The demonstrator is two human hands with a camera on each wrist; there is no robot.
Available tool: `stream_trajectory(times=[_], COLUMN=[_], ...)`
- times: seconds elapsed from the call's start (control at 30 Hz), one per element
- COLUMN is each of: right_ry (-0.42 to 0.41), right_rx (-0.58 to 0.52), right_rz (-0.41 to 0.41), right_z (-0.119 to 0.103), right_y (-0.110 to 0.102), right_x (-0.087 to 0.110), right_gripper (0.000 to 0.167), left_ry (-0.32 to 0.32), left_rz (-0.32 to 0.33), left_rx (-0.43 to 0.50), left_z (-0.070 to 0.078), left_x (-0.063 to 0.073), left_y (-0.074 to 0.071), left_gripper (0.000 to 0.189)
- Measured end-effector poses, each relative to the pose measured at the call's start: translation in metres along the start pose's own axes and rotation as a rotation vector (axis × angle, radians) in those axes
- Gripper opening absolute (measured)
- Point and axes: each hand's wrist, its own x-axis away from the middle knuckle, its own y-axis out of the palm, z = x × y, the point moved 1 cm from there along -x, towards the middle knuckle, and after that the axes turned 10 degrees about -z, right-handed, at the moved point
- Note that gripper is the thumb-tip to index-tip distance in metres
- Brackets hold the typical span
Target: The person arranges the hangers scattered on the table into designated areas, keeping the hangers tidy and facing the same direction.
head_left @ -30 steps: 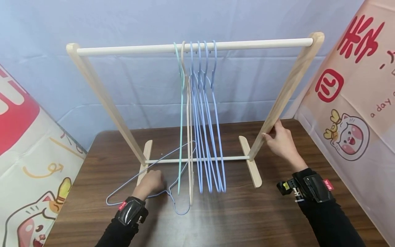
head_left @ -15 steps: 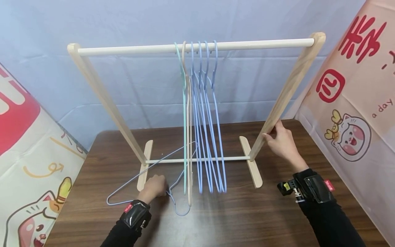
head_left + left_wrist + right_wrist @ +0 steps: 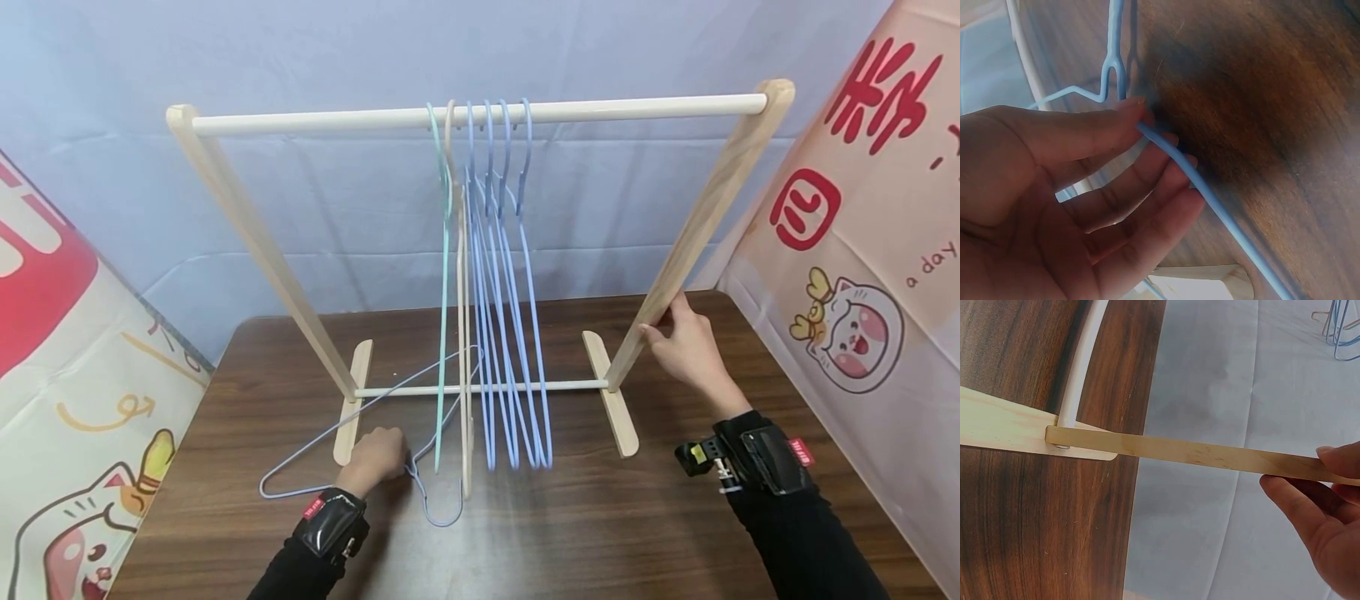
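Note:
A blue clothes hanger (image 3: 300, 454) lies at the left of the table, its hook toward me and its far part behind the hanging hangers. My left hand (image 3: 377, 457) pinches it near the neck; the left wrist view shows thumb and fingertips on the blue wire (image 3: 1222, 212). My right hand (image 3: 686, 346) grips the right post (image 3: 690, 225) of a wooden clothes rack, low down, thumb on one side and fingers on the other in the right wrist view. From the rack's white top rail (image 3: 322, 122) hang a green hanger (image 3: 442, 292), beige hangers (image 3: 461, 333) and several blue hangers (image 3: 525, 283).
The rack's flat feet (image 3: 611, 396) stand on the dark wood table (image 3: 570, 533), joined by a thin lower bar (image 3: 570, 385). A pale blue cloth (image 3: 360, 50) hangs behind. Printed cloth panels (image 3: 847, 250) flank both sides.
My left hand has shifted slightly right along the lying hanger, which stays almost in place. The green hanger sways a little. My right hand keeps its grip on the post.

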Motion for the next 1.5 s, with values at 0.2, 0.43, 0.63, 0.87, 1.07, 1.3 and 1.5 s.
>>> stream_trajectory(times=[0.2, 0.43, 0.63, 0.87, 1.07, 1.3, 1.5], right_ry=[0.007, 0.008, 0.009, 0.001, -0.004, -0.007, -0.010], right_rx=[0.002, 0.001, 0.004, -0.001, 0.003, 0.005, -0.002], right_rz=[0.001, -0.001, 0.006, 0.005, 0.012, 0.011, 0.005], right_z=[0.000, -0.001, -0.002, -0.002, -0.002, -0.002, -0.001], right_y=[-0.001, -0.001, -0.002, -0.002, -0.002, -0.002, -0.002], right_x=[0.000, 0.001, 0.002, 0.002, 0.002, 0.002, 0.002], right_gripper=[0.043, 0.045, 0.044, 0.043, 0.041, 0.042, 0.043], left_ry=[-0.001, 0.015, 0.069, 0.081, 0.113, 0.119, 0.111], left_rz=[-0.012, -0.019, 0.003, 0.015, 0.057, 0.088, 0.120], left_rx=[0.011, 0.037, 0.068, 0.081, 0.062, 0.034, 0.025], left_z=[0.000, -0.001, 0.000, 0.000, 0.000, 0.000, 0.002], left_x=[0.002, 0.007, 0.010, 0.011, 0.012, 0.014, 0.016], left_y=[-0.001, -0.002, -0.003, -0.012, -0.021, -0.030, -0.040], left_gripper=[0.017, 0.019, 0.018, 0.015, 0.014, 0.007, 0.008])
